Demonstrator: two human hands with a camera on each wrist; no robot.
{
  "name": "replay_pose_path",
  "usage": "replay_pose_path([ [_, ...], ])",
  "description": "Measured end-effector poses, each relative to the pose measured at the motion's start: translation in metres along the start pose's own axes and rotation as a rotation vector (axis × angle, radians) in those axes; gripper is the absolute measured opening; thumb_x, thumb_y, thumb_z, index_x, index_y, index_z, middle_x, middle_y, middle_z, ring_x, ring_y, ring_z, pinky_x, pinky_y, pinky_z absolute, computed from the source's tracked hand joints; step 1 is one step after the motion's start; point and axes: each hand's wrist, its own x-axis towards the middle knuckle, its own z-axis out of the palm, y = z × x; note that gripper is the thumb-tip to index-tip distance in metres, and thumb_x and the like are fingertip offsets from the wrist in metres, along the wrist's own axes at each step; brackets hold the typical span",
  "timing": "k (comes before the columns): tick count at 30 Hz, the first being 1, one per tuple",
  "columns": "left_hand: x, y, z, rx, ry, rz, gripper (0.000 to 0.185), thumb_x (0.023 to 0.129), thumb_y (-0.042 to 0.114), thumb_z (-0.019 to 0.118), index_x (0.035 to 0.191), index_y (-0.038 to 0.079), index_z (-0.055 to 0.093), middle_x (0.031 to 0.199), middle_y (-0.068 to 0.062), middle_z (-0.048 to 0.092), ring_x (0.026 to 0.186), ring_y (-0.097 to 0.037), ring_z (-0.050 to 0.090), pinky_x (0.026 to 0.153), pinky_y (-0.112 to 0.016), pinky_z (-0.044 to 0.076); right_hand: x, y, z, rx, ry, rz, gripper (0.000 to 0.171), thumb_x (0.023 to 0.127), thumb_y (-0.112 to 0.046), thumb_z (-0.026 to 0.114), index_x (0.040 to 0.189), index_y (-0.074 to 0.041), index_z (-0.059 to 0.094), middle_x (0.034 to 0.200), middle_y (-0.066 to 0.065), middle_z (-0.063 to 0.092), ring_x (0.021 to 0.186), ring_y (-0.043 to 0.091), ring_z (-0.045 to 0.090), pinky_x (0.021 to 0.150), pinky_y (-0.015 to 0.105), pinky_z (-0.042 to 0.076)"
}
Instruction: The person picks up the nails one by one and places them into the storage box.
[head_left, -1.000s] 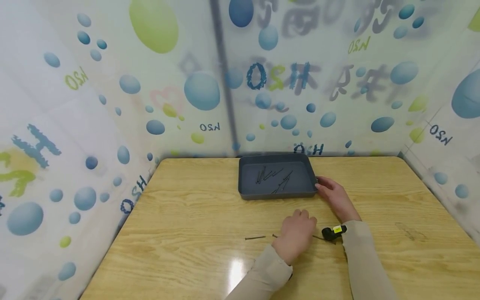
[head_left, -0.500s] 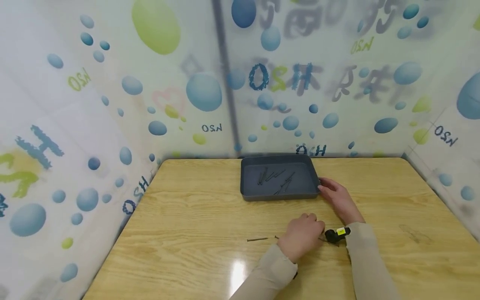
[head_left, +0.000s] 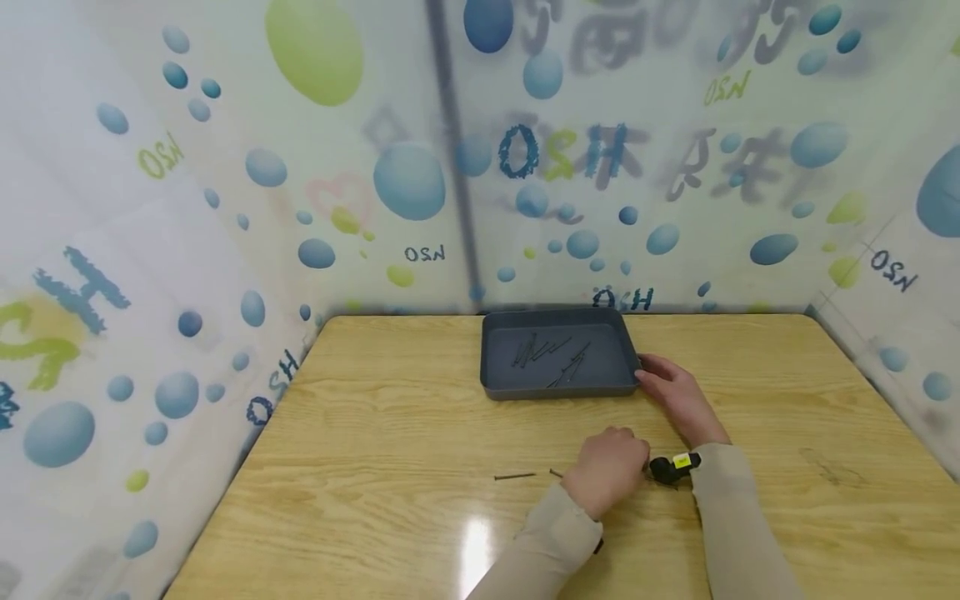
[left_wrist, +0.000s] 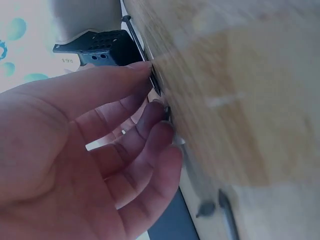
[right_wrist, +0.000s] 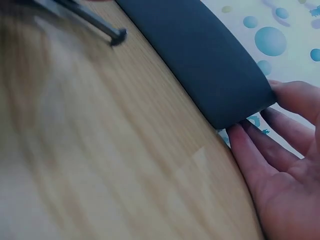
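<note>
My left hand (head_left: 609,471) is low over the table, right of the middle, with its fingers curled downward. In the left wrist view its thumb and fingertips pinch at a dark nail (left_wrist: 136,37) that lies along the tabletop. My right hand (head_left: 678,400) grips the near right corner of the dark grey tray (head_left: 558,393), its thumb and fingers on the wall there. Several nails (head_left: 573,364) lie scattered inside the tray. Another nail (head_left: 514,477) rests on the table to the left of my left hand, and one more is partly hidden behind that hand.
The wooden table (head_left: 390,433) backs onto a patterned wall sheet (head_left: 337,167). A black wrist camera (head_left: 663,469) on the right wrist sits close beside the left fingertips. A faint drawn mark (head_left: 832,467) shows on the tabletop at the right.
My left hand has shifted slightly to the right, to the nail by the right wrist camera. The right hand stays at the tray corner. The head view has moved a little.
</note>
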Motion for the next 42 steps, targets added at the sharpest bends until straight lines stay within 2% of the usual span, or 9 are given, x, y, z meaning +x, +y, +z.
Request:
replay_pose_path([
  [8, -0.002, 0.001, 0.0, -0.022, -0.002, -0.03, 0.016, 0.085, 0.024, 0.06, 0.075, 0.033, 0.068, 0.078, 0.01, 0.058, 0.07, -0.009, 0.054, 0.054, -0.027, 0.045, 0.002, 0.001, -0.001, 0.035, -0.02, 0.006, 0.059, 0.09, -0.035, 0.052, 0.14, -0.013, 0.031, 0.141, 0.011, 0.031, 0.125, 0.026, 0.033, 0.1, 0.046, 0.025],
  [11, -0.002, 0.003, 0.0, 0.033, -0.013, -0.045, 0.015, 0.087, 0.024, 0.059, 0.078, 0.032, 0.068, 0.079, 0.01, 0.059, 0.071, -0.009, 0.055, 0.054, -0.028, 0.046, 0.002, 0.002, -0.001, 0.032, -0.019, 0.007, 0.059, 0.09, -0.036, 0.053, 0.14, -0.013, 0.031, 0.14, 0.01, 0.032, 0.125, 0.026, 0.033, 0.1, 0.046, 0.025],
  [15, -0.004, 0.01, -0.001, 0.113, -0.093, -0.068, 0.015, 0.09, 0.026, 0.053, 0.086, 0.031, 0.066, 0.082, 0.01, 0.06, 0.071, -0.008, 0.056, 0.056, -0.029, 0.047, 0.002, 0.002, -0.001, 0.016, -0.015, 0.006, 0.061, 0.089, -0.039, 0.052, 0.139, -0.013, 0.032, 0.14, 0.009, 0.033, 0.124, 0.024, 0.035, 0.1, 0.044, 0.027],
  [20, -0.009, 0.017, -0.008, 0.101, -0.224, -0.122, 0.015, 0.087, 0.028, 0.056, 0.076, 0.03, 0.066, 0.074, 0.01, 0.059, 0.065, -0.008, 0.055, 0.054, -0.032, 0.045, 0.002, 0.003, 0.001, 0.021, -0.014, 0.004, 0.064, 0.087, -0.042, 0.053, 0.139, -0.011, 0.031, 0.139, 0.01, 0.034, 0.123, 0.024, 0.036, 0.099, 0.043, 0.029],
  [29, -0.015, 0.011, -0.013, 0.106, -0.241, -0.102, 0.015, 0.088, 0.025, 0.054, 0.079, 0.029, 0.065, 0.073, 0.009, 0.059, 0.063, -0.008, 0.053, 0.059, -0.031, 0.044, 0.002, 0.002, 0.0, 0.004, -0.003, -0.001, 0.062, 0.088, -0.041, 0.052, 0.139, -0.012, 0.031, 0.139, 0.011, 0.034, 0.123, 0.025, 0.035, 0.099, 0.045, 0.028],
  [32, -0.015, 0.003, -0.013, 0.091, -0.208, -0.037, 0.02, 0.088, 0.023, 0.055, 0.069, 0.026, 0.062, 0.066, 0.01, 0.055, 0.057, -0.006, 0.048, 0.053, -0.027, 0.042, 0.001, 0.001, -0.001, 0.001, -0.005, -0.001, 0.063, 0.088, -0.041, 0.052, 0.139, -0.011, 0.031, 0.139, 0.012, 0.034, 0.123, 0.025, 0.036, 0.099, 0.044, 0.028],
  [35, -0.015, -0.006, -0.014, 0.037, -0.111, 0.038, 0.025, 0.085, 0.02, 0.06, 0.06, 0.025, 0.057, 0.059, 0.012, 0.048, 0.051, -0.004, 0.039, 0.046, -0.023, 0.036, 0.001, 0.0, -0.001, -0.001, -0.005, -0.005, 0.062, 0.088, -0.041, 0.052, 0.139, -0.011, 0.032, 0.138, 0.012, 0.035, 0.122, 0.025, 0.037, 0.099, 0.044, 0.028],
  [39, -0.015, -0.017, -0.016, -0.029, 0.01, 0.121, 0.016, 0.081, 0.019, 0.064, 0.07, 0.031, 0.066, 0.068, 0.019, 0.055, 0.055, 0.001, 0.042, 0.05, -0.016, 0.036, 0.0, -0.001, -0.001, -0.008, -0.004, -0.009, 0.062, 0.089, -0.041, 0.052, 0.139, -0.012, 0.032, 0.138, 0.011, 0.035, 0.121, 0.024, 0.038, 0.098, 0.044, 0.03],
  [42, -0.015, -0.022, -0.019, -0.045, 0.036, 0.154, 0.014, 0.081, 0.02, 0.065, 0.079, 0.032, 0.069, 0.078, 0.021, 0.06, 0.064, 0.005, 0.049, 0.056, -0.013, 0.039, 0.0, -0.001, -0.001, -0.004, -0.005, -0.008, 0.061, 0.089, -0.041, 0.051, 0.139, -0.012, 0.032, 0.138, 0.01, 0.035, 0.121, 0.024, 0.038, 0.097, 0.043, 0.031],
])
